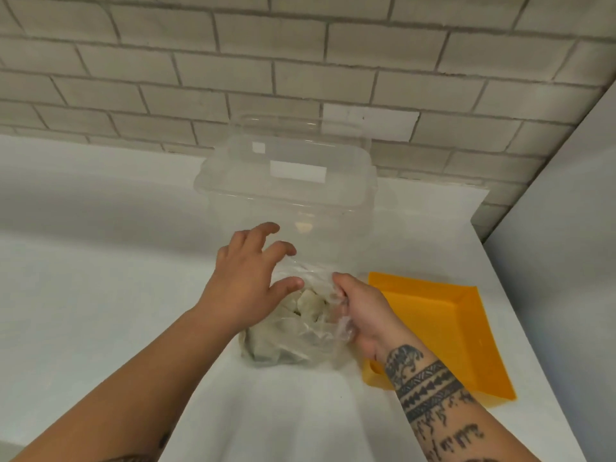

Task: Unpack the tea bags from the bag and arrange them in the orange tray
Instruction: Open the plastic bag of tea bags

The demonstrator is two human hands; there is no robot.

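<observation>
A clear plastic bag [293, 341] lies on the white counter in the middle, with several pale round tea bags [308, 305] showing at its open mouth. My right hand [361, 315] grips the bag's right edge with curled fingers. My left hand [250, 278] hovers over the bag's left side, fingers spread and relaxed, the thumb close to the opening; it holds nothing. The orange tray [466, 331] sits just right of the bag, partly behind my right wrist, with nothing visible in it.
A large clear plastic container [286, 181] stands right behind the bag, against the tiled wall [300, 61]. The white counter [100, 278] stretches to the left and front. A grey wall panel [566, 228] bounds the right side.
</observation>
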